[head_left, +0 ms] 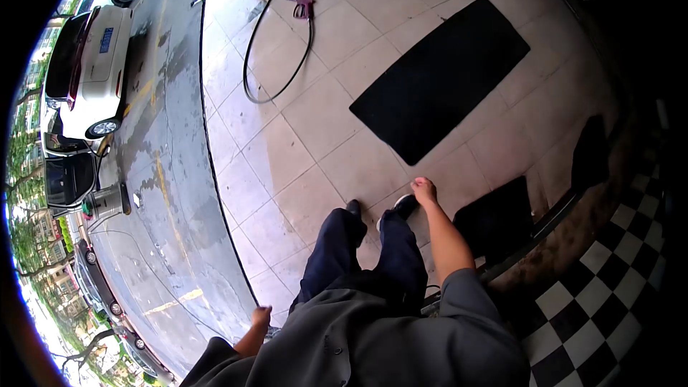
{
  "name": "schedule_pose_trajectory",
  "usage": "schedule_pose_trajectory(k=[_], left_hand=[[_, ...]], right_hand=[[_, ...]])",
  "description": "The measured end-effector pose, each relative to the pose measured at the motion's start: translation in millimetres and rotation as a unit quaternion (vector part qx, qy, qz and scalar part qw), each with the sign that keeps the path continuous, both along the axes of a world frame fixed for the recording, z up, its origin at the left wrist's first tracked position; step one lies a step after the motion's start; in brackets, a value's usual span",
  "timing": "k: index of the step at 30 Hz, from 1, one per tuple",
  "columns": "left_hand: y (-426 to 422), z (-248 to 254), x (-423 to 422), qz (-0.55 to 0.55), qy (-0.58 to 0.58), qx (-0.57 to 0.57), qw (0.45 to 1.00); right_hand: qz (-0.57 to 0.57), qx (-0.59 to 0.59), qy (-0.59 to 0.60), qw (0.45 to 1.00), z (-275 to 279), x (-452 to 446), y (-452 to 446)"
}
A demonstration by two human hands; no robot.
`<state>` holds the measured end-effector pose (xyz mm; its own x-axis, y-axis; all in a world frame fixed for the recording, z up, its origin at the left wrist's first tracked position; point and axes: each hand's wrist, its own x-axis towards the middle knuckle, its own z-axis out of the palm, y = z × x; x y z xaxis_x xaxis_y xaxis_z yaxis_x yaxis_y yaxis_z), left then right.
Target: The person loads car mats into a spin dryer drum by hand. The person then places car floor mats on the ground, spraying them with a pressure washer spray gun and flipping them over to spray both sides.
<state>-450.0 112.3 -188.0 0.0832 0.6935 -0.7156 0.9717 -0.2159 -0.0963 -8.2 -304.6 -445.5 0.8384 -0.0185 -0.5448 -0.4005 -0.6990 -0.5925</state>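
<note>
My right hand hangs over the tiled floor with its fingers curled; whether anything is in it is too small to tell. Just beyond it lies a large black mat, flat on the tiles and apart from the hand. My left hand is low at my left side, near the tile edge, its fingers partly bent and their detail too small to make out. Farther ahead on the floor rests a dark reddish spray gun, joined to a looped black hose. Neither hand touches the mat or the gun.
A smaller black mat lies to the right, beside a dark raised edge and a checkered floor. On the left, a white car and a grey bin stand on the wet pavement. My shoes are on the tiles.
</note>
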Motion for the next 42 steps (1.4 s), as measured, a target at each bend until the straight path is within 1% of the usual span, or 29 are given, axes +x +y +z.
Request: schedule_pose_trajectory(k=[1, 3, 4, 6, 7, 8, 10, 11, 12, 13, 14, 15, 16, 17, 18, 19, 20, 21, 22, 23, 26, 27, 30, 32, 34, 36, 38, 40, 42], left_hand=[[-11.2, 22.0, 16.3, -0.014, 0.055, -0.024, 0.998], [0.8, 17.7, -9.1, -0.073, 0.118, -0.068, 0.988], [1.1, 15.7, -23.9, -0.020, 0.078, -0.025, 0.996], [14.0, 17.2, -19.2, 0.011, 0.086, -0.025, 0.996], [24.3, 13.7, -10.9, 0.015, 0.098, -0.031, 0.995], [37.4, 7.8, 0.1, 0.014, 0.107, -0.037, 0.994], [79.3, -13.8, 33.2, -0.002, 0.116, -0.047, 0.992], [109.4, -29.2, 58.8, -0.016, 0.116, -0.051, 0.992], [143.8, -43.4, 89.8, -0.033, 0.117, -0.056, 0.991], [184.1, -60.4, 128.1, -0.061, 0.114, -0.057, 0.990], [223.4, -79.3, 172.8, -0.088, 0.104, -0.057, 0.989], [265.7, -103.2, 223.7, -0.127, 0.089, -0.057, 0.986], [308.8, -124.3, 287.4, -0.204, 0.059, -0.053, 0.976], [334.8, -118.7, 377.8, -0.423, 0.032, -0.016, 0.905], [360.7, -120.6, 462.4, -0.409, -0.071, -0.016, 0.910], [362.2, -102.5, 561.4, -0.435, -0.078, 0.029, 0.897], [357.9, -78.5, 652.8, -0.434, -0.143, 0.034, 0.889], [369.7, -84.1, 739.3, -0.468, -0.200, 0.019, 0.861], [364.0, -78.5, 818.3, -0.493, -0.247, 0.041, 0.833], [341.4, -56.1, 893.5, -0.514, -0.302, 0.041, 0.802], [262.2, -29.5, 1077.6, -0.546, -0.418, 0.009, 0.726], [229.9, -34.9, 1124.3, -0.544, -0.442, -0.039, 0.713], [116.7, -38.9, 1217.1, -0.555, -0.459, -0.159, 0.675], [38.1, -18.7, 1245.6, -0.633, -0.394, -0.189, 0.639], [-8.0, -23.2, 1274.9, -0.699, -0.360, -0.225, 0.575], [-42.7, -25.6, 1311.6, -0.764, -0.291, -0.200, 0.540], [-67.1, -41.0, 1354.6, -0.803, -0.271, -0.168, 0.503], [-91.1, -43.1, 1386.8, -0.826, -0.235, -0.178, 0.481], [-121.9, -45.0, 1422.5, -0.845, -0.190, -0.199, 0.458]], right_hand=[[-0.016, 0.039, 0.006, 0.999, -4.9, 15.1, 10.1], [-0.017, 0.099, -0.002, 0.995, 11.6, 48.5, 28.0], [-0.003, 0.119, -0.013, 0.993, 32.1, 62.0, 34.8], [0.017, 0.107, -0.038, 0.993, 77.5, 85.6, 38.8], [0.015, 0.099, -0.043, 0.994, 82.2, 92.9, 35.1], [0.010, 0.090, -0.048, 0.995, 82.6, 97.4, 26.3], [-0.011, 0.015, -0.023, 1.000, 77.9, 101.4, 2.0], [-0.045, -0.025, 0.009, 0.999, 86.3, 103.0, -8.6], [-0.089, -0.065, 0.016, 0.994, 66.9, 92.0, -27.8], [-0.044, -0.142, -0.053, 0.987, 53.6, 78.3, -45.3], [-0.192, -0.052, 0.041, 0.979, -3.1, 45.4, -83.5], [-0.196, -0.085, 0.039, 0.976, -15.0, 15.8, -92.6], [-0.201, -0.119, 0.038, 0.972, -25.5, -12.1, -101.3], [-0.226, -0.102, 0.120, 0.961, 16.7, -20.5, -77.7], [-0.293, -0.095, 0.153, 0.939, 42.3, -31.1, -50.5], [-0.357, -0.087, 0.186, 0.911, 63.8, -37.4, -25.2], [-0.363, -0.054, 0.220, 0.904, 98.4, -38.3, 2.5], [-0.397, -0.036, 0.229, 0.888, 117.6, -47.8, 32.5], [-0.450, 0.014, 0.200, 0.870, 131.5, -57.5, 60.9], [-0.496, 0.054, 0.233, 0.835, 133.9, -64.2, 84.0], [-0.592, 0.050, 0.248, 0.765, 138.5, -60.1, 159.3], [-0.615, 0.056, 0.256, 0.744, 135.6, -52.8, 180.6], [-0.669, 0.100, 0.330, 0.659, 120.7, 3.6, 229.4], [-0.682, 0.125, 0.363, 0.622, 74.7, 39.9, 252.0], [-0.524, 0.107, 0.372, 0.758, -39.5, 19.7, 285.3], [-0.758, 0.148, 0.209, 0.600, 27.4, 128.9, 286.4], [-0.753, 0.090, 0.177, 0.627, 19.4, 177.2, 294.4], [-0.818, 0.134, 0.150, 0.539, 40.1, 224.3, 294.5], [-0.862, 0.154, 0.125, 0.466, 34.1, 250.1, 311.8]])
